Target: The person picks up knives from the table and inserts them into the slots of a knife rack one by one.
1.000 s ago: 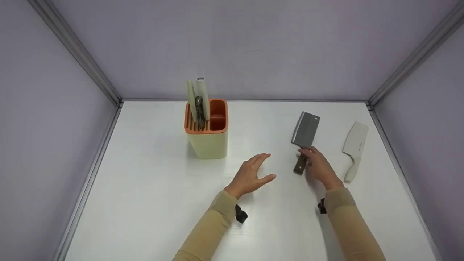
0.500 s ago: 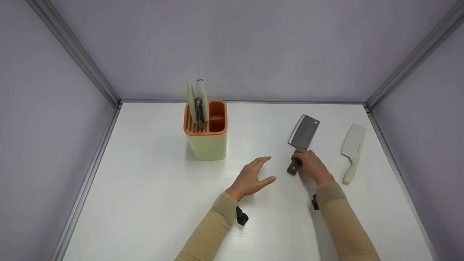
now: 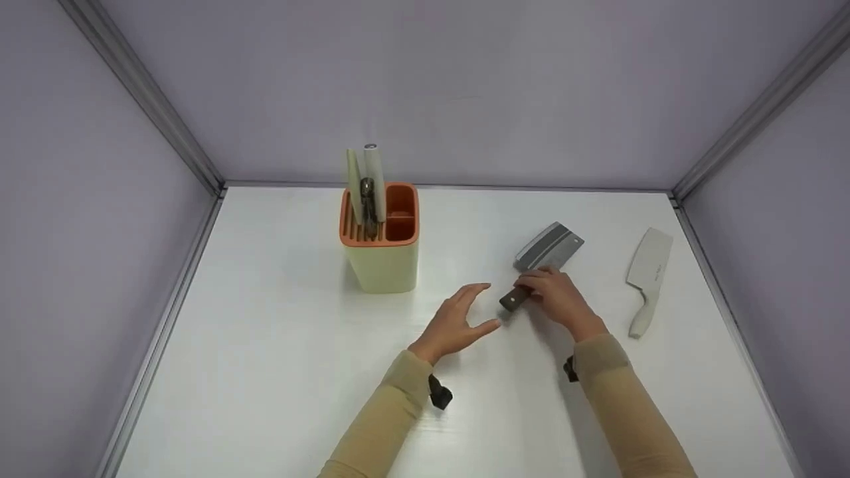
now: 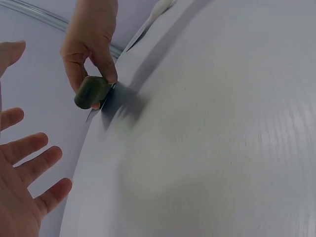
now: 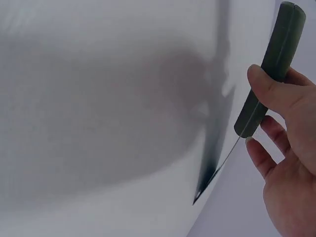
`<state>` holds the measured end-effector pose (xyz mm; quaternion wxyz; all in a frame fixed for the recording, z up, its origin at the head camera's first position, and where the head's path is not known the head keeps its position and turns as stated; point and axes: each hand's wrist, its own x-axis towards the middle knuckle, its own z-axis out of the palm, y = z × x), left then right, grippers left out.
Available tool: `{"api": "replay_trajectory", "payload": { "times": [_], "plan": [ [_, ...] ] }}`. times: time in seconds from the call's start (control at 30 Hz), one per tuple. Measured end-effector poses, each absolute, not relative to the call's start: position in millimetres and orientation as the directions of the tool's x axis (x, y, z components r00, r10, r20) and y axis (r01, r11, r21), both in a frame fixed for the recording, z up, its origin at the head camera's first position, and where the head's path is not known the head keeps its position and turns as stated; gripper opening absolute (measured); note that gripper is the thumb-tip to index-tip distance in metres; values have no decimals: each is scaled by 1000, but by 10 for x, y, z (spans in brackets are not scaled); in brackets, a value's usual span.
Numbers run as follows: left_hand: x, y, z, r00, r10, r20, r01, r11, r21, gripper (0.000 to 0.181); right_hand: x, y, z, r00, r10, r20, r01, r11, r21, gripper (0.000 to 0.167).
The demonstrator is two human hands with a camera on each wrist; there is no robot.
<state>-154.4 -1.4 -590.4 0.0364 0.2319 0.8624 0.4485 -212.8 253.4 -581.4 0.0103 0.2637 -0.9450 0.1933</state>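
Observation:
My right hand (image 3: pixel 556 299) pinches the dark handle of a cleaver (image 3: pixel 550 248) between thumb and fingers. In the right wrist view the handle (image 5: pixel 277 47) is raised off the table, while the blade slants down with its far end at or near the surface. To the left, my left hand (image 3: pixel 453 324) has its fingers spread and holds nothing; its thumb tip is close to the handle's butt end. The left wrist view shows the spread fingers (image 4: pixel 37 165) apart from the handle (image 4: pixel 91 93).
A pale green knife block (image 3: pixel 381 269) with an orange slotted top stands at the back left, holding light-handled knives (image 3: pixel 374 179) and a dark metal-looking tool (image 3: pixel 368 206). A second cleaver (image 3: pixel 649 265), pale all over, lies at the right. Walls enclose the white table (image 3: pixel 279 318).
My right hand has closed round the cleaver's handle, lifted it and swung its butt end left, toward my left hand. The blade has turned and tilted. My left hand stays nearly still.

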Motion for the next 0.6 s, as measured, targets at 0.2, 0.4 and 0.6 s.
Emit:
{"api": "replay_trajectory", "payload": {
  "times": [0.2,0.4,0.6],
  "plan": [
    [-1566,-21,-5869,-906,404,125,301,408,862,74,-2146,2428,-5607,-821,-557,128,-550,710,-439,37],
    [-1622,-59,-5815,-920,347,184,297,307,904,75,-2115,2334,-5385,-834,-537,129,-519,682,-515,37],
    [-1645,-113,-5691,-928,284,242,317,256,913,70,-2073,2268,-5208,-862,-485,146,-469,655,-593,40]
  ]
}}
